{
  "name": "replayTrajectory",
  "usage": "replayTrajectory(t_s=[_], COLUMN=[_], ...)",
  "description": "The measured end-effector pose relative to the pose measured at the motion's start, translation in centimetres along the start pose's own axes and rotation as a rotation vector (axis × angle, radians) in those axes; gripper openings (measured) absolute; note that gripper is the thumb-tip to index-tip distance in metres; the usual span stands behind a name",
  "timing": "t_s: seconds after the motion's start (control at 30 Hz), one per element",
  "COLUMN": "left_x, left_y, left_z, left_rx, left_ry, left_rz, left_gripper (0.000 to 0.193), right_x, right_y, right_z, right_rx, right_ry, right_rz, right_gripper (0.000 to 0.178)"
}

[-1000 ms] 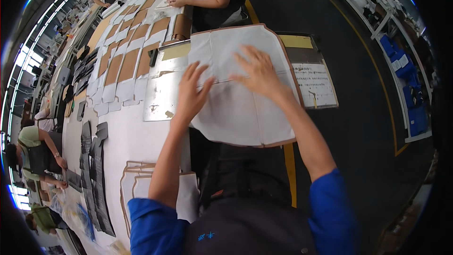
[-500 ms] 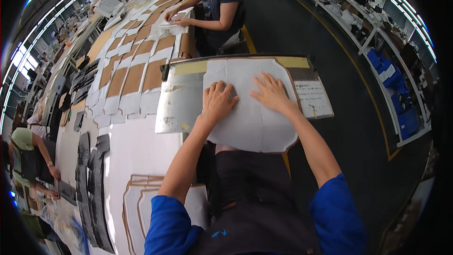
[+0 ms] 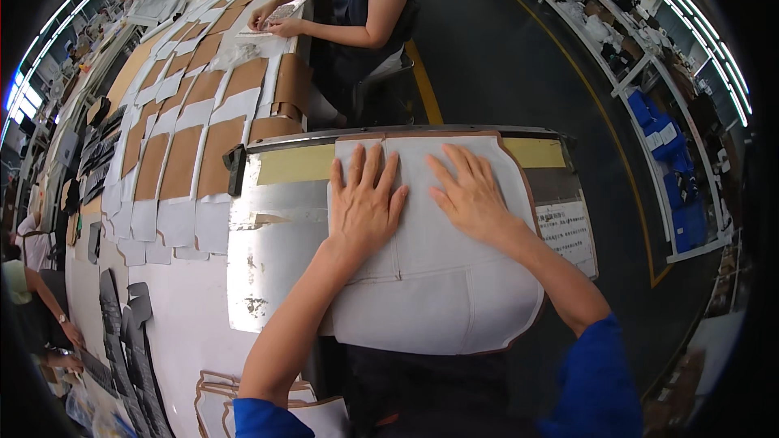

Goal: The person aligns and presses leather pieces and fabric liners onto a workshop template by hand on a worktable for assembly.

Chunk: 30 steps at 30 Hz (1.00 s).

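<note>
A large white panel [image 3: 438,300] with brown edging and stitched seams lies across a shiny metal plate [image 3: 276,255], its near end hanging past the plate's front edge. My left hand [image 3: 365,207] rests flat on the panel's left side, fingers spread toward the far edge. On the right half, my right hand [image 3: 471,199] also presses palm down, its fingers apart and angled inward. Neither hand grips anything. A yellow strip [image 3: 296,164] runs along the back of the plate, and a printed paper sheet [image 3: 565,235] is on its right side.
On the left, a long table [image 3: 195,300] carries rows of brown-and-white pieces [image 3: 174,154], black strips [image 3: 134,357] and a stack of edged panels [image 3: 219,405]. A co-worker [image 3: 369,16] handles something beyond the plate. Shelving with blue bins [image 3: 690,223] lines the right.
My view has shifted closer to the plate. My left hand's bent fingers have straightened and spread, and both hands lie nearer the panel's far edge.
</note>
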State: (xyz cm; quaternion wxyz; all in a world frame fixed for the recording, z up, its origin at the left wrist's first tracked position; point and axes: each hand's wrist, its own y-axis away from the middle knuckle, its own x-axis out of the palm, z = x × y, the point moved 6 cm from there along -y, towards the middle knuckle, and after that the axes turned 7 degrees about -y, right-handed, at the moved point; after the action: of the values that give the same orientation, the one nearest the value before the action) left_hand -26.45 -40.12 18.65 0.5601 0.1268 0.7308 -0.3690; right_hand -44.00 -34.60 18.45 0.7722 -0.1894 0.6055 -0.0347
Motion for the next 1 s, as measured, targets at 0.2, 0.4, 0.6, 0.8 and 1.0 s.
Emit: replayTrajectory(t_s=[0.2, 0.4, 0.6, 0.8, 1.0], left_x=[-1.2, -1.7, -1.0, -0.3, -0.2], left_y=[-0.3, -2.1, -2.1, -2.2, -2.5], left_z=[1.1, 0.9, 0.8, 0.7, 0.2], left_rx=[-0.061, -0.048, -0.011, -0.030, -0.008], left_ry=[-0.037, -0.091, -0.063, -0.132, -0.102], left_rz=[0.034, -0.011, 0.007, 0.024, 0.009], left_gripper=[0.058, 0.051, 0.047, 0.047, 0.047], right_x=[-0.7, -0.8, -2.4, -3.0, -2.3], right_y=[-3.1, -3.0, 0.3, 1.7, 1.0], right_z=[1.5, -0.3, -3.3, -4.7, -4.6], right_rx=[-0.026, 0.047, 0.091, 0.029, 0.051], right_ry=[-0.034, -0.052, 0.042, -0.092, 0.001], right_rz=[-0.059, -0.006, -0.096, -0.136, -0.134], right_gripper=[0.051, 0.051, 0.052, 0.049, 0.047])
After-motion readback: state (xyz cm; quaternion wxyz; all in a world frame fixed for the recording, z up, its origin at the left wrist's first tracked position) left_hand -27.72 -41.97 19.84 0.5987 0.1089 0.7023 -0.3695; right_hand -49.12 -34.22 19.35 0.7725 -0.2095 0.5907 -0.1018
